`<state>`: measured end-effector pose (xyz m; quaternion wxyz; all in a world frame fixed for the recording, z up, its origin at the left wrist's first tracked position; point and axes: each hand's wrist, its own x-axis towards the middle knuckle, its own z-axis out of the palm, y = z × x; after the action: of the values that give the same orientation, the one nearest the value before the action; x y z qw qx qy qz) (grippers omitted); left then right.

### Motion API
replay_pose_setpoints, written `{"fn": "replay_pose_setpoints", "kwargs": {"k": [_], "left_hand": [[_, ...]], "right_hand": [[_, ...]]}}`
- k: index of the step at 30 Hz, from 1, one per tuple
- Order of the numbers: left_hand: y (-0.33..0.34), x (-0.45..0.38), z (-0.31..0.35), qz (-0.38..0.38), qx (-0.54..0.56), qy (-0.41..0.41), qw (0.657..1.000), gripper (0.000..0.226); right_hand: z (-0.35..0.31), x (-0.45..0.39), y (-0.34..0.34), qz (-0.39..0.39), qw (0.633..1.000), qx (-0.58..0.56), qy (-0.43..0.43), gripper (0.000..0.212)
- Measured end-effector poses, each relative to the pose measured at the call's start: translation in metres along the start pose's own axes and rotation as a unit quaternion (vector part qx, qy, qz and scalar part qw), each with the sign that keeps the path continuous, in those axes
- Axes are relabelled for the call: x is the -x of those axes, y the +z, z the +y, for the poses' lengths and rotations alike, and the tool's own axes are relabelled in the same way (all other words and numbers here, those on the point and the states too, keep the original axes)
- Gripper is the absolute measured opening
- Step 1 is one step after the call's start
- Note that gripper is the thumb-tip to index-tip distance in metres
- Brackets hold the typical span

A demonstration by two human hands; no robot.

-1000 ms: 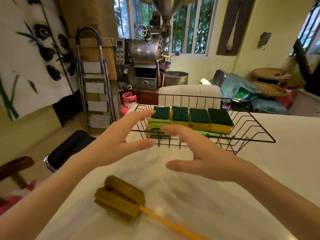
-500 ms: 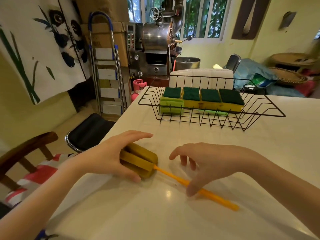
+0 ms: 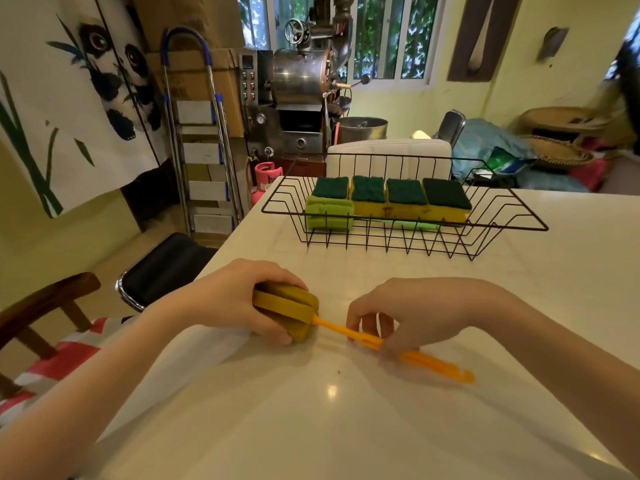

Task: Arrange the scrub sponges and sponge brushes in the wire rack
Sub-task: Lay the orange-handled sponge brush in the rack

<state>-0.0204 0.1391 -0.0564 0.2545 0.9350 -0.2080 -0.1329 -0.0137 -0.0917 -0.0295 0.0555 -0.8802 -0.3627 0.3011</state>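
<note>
- Our left hand (image 3: 239, 299) wraps the olive foam head of the sponge brush (image 3: 289, 311), fingers curled over its top and thumb under its near edge.
- Our right hand (image 3: 412, 311) pinches the orange handle (image 3: 398, 351) between thumb and fingertips, about midway along its length.
- The brush lies on the white counter (image 3: 346, 427), near its left edge; whether it has left the surface we cannot tell.
- The wire rack (image 3: 401, 233) stands well apart, toward the far edge, with four scrub sponges (image 3: 388, 199) in a row, green pads up.
- A green strip shows beneath the sponges; we cannot identify it.
- We judge the step in hand as pickup of the brush. The next move calls for a level two-hand lift and a carry over the rack's near rim into the open space before the sponges.
</note>
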Motion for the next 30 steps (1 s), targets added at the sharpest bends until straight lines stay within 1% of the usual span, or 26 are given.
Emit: {"fn": "replay_pose_setpoints", "kwargs": {"k": [4, 8, 13, 17, 22, 27, 30], "left_hand": [[-0.014, -0.015, 0.008, 0.028, -0.005, 0.016, 0.999, 0.050], [-0.030, -0.033, 0.020, 0.066, -0.012, 0.046, 0.997, 0.053], [-0.054, -0.064, 0.039, 0.104, -0.024, 0.081, 0.991, 0.056], [-0.074, -0.089, 0.047, 0.138, -0.014, 0.090, 0.986, 0.057], [-0.085, -0.116, 0.050, 0.155, 0.027, 0.099, 0.983, 0.053], [-0.086, -0.137, 0.053, 0.165, 0.033, 0.105, 0.980, 0.049], [-0.086, -0.144, 0.055, 0.178, 0.022, 0.111, 0.977, 0.051]], "right_hand": [[0.008, 0.008, -0.013, 0.043, 0.999, 0.014, 0.012, 0.035], [0.019, 0.016, -0.029, 0.114, 0.993, 0.000, 0.033, 0.030], [0.037, 0.024, -0.055, 0.219, 0.975, 0.010, 0.044, 0.028], [0.050, 0.026, -0.074, 0.283, 0.957, 0.008, 0.065, 0.027], [0.064, 0.020, -0.091, 0.331, 0.940, 0.022, 0.087, 0.027], [0.079, 0.013, -0.097, 0.387, 0.911, 0.067, 0.125, 0.027], [0.086, 0.007, -0.098, 0.398, 0.905, 0.075, 0.133, 0.028]]}}
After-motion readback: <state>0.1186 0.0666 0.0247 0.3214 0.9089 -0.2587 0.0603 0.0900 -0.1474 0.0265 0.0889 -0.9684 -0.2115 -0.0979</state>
